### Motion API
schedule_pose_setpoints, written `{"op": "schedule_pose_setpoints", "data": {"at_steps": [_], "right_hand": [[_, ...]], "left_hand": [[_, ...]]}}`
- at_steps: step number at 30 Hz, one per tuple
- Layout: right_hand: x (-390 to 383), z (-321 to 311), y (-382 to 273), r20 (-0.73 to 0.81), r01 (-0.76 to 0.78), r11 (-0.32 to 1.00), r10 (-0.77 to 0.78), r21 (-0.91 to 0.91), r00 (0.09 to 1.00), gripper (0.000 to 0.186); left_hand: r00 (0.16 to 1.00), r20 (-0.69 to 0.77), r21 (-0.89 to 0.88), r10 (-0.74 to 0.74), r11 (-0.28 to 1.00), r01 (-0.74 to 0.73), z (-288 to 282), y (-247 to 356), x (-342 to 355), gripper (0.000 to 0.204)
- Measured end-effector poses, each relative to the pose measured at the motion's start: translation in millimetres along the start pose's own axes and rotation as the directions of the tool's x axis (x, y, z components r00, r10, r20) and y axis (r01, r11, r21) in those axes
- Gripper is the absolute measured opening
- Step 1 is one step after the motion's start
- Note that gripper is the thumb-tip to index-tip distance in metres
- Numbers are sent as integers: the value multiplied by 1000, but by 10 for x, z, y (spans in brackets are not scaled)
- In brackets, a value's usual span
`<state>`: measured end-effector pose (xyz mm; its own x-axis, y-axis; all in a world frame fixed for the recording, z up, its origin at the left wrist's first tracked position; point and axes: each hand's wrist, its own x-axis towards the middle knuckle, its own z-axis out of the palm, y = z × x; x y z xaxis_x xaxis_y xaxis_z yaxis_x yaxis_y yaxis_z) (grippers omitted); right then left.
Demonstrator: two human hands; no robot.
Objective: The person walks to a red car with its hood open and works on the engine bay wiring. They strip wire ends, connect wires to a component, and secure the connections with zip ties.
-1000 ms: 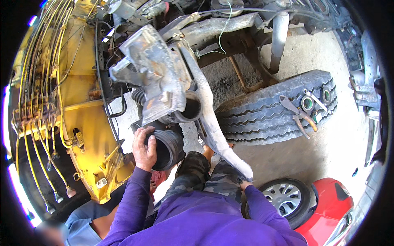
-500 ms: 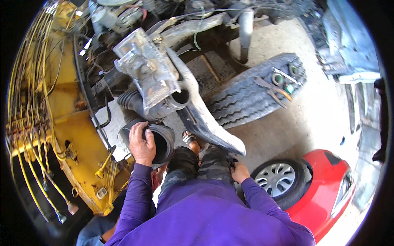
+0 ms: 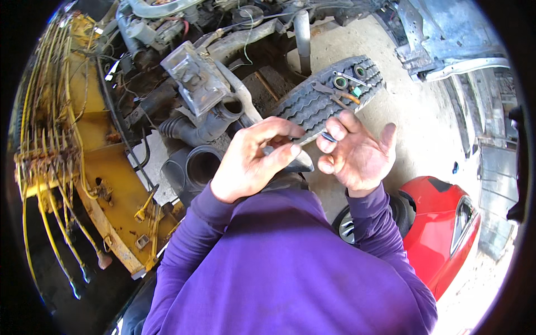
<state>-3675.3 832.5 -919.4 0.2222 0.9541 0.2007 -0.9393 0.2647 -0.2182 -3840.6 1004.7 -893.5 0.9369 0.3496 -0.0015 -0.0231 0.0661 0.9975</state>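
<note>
Both my hands are raised in front of my chest, a short way apart. My right hand (image 3: 363,159) is turned palm up with its fingers curled and its thumb spread away. A small dark object with a shiny end (image 3: 328,137) sits in those curled fingers; its kind is too small to make out. My left hand (image 3: 254,159) faces it, thumb and bent forefinger apart, with nothing visible between them. Left of that hand stands a wide black round duct (image 3: 204,166) with an open mouth. Behind my hands a pale curved bar (image 3: 301,163) partly shows.
A large tyre (image 3: 310,106) lies beyond my hands, bearing pliers (image 3: 332,92), a wrench (image 3: 353,78) and ring-shaped parts (image 3: 340,82). Left is a yellow machine frame (image 3: 97,167) with many thin pipes. A dirty metal housing (image 3: 195,78) stands ahead; a red car (image 3: 435,229) is right.
My left hand has left the black duct's rim and come to the middle. My right hand has risen from my thigh, now showing the small dark object. The view has shifted slightly.
</note>
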Motion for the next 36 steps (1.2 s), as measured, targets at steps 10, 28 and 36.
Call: {"op": "schedule_pose_setpoints", "data": {"at_steps": [10,28,36], "right_hand": [[451,-95,-49,-22,-250,968,250,38,968,74],[808,-43,85,-165,-131,417,-46,-900,985,13],[800,-28,95,-158,-126,442,-35,-888,987,14]], "left_hand": [[967,-213,-265,-141,961,81,50,85,98,17],[876,-317,-623,-365,776,98,40,27,146,16],[877,-389,-498,-281,865,56,67,-14,151,20]]}}
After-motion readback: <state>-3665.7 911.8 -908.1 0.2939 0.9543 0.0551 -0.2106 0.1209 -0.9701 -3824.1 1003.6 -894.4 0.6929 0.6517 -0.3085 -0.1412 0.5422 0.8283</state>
